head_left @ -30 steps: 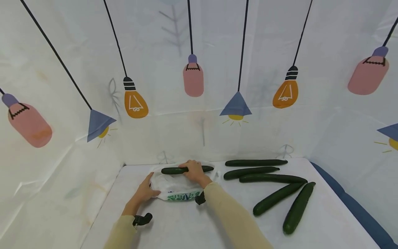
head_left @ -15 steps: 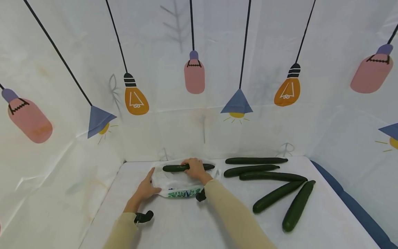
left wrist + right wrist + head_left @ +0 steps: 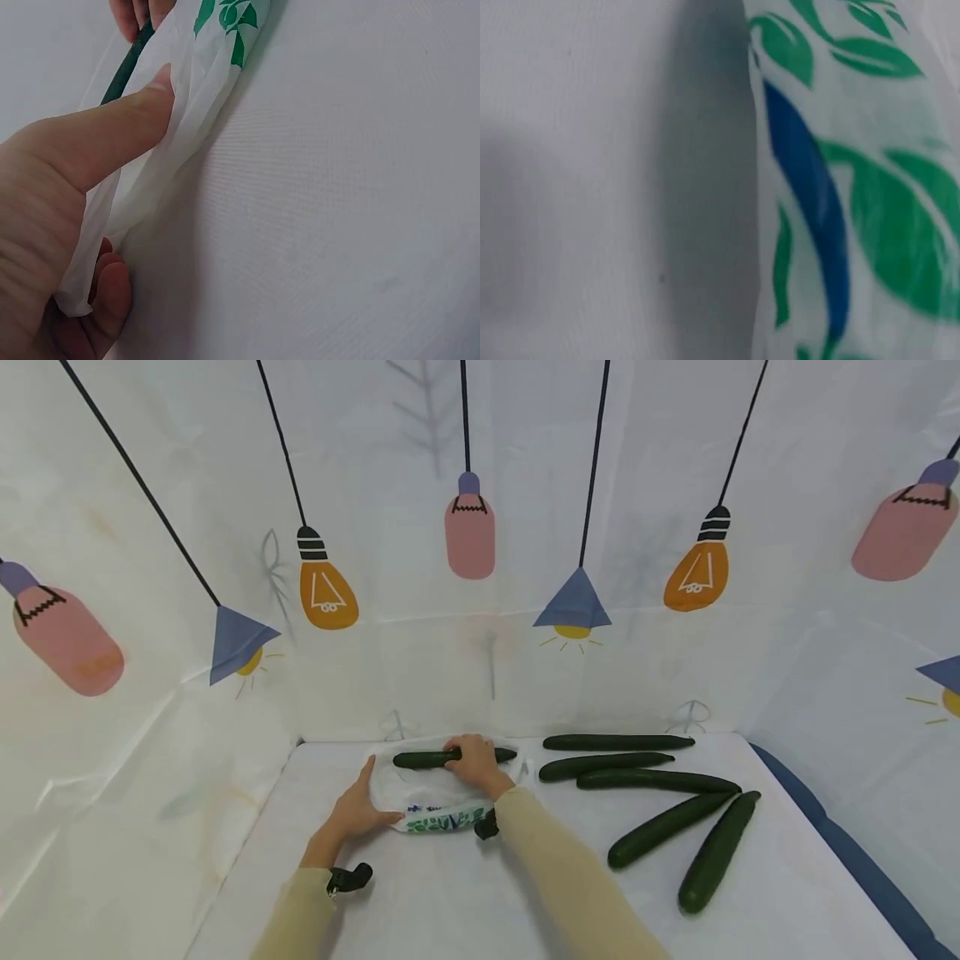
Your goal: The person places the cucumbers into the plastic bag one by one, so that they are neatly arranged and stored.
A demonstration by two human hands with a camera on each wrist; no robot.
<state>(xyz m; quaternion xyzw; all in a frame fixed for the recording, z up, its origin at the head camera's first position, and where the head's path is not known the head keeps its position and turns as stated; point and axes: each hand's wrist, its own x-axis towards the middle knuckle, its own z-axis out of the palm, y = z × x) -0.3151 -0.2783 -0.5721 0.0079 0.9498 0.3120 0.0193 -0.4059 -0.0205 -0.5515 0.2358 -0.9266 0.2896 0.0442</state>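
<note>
A dark green cucumber (image 3: 422,760) lies lengthwise on a white plastic bag (image 3: 420,789) with green leaf print. My right hand (image 3: 477,763) grips this cucumber around its middle, from above. At the bag's left end is my left hand (image 3: 356,807). In the left wrist view its thumb (image 3: 112,135) presses on the bag's side, and curled fingers (image 3: 112,292) hold the bag's end from below. The right wrist view shows only the printed bag (image 3: 885,195) and the table; the right hand is outside that view.
Several more cucumbers lie on the white table (image 3: 442,902), right of the bag; one (image 3: 656,779) lies in the middle of them, and the closest (image 3: 718,853) points toward the front. A white sheet (image 3: 487,668) with printed lamps hangs behind the table.
The left hand has shifted slightly right, its thumb further along the bag's near side. The right hand keeps its grip on the cucumber, which has barely moved. The head view has tilted slightly down.
</note>
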